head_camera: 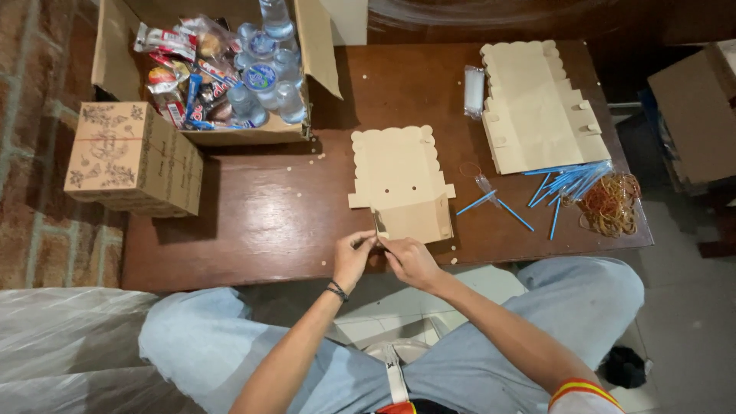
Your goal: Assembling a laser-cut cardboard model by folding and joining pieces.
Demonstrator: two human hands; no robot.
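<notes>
A flat tan cardboard box blank [399, 180] with scalloped edges lies on the dark wooden table [261, 222], its near part folded up into a low wall. My left hand [353, 257] and my right hand [410, 261] meet at the blank's near left corner, fingers pinching a small flap there. Both hands rest at the table's front edge.
A stack of the same flat blanks [537, 107] lies at the right, with blue straws [563, 184] and a heap of rubber bands [609, 203] beside it. An open carton [215, 69] of water bottles and snacks stands at the back left. A printed closed box [134, 157] sits at the left.
</notes>
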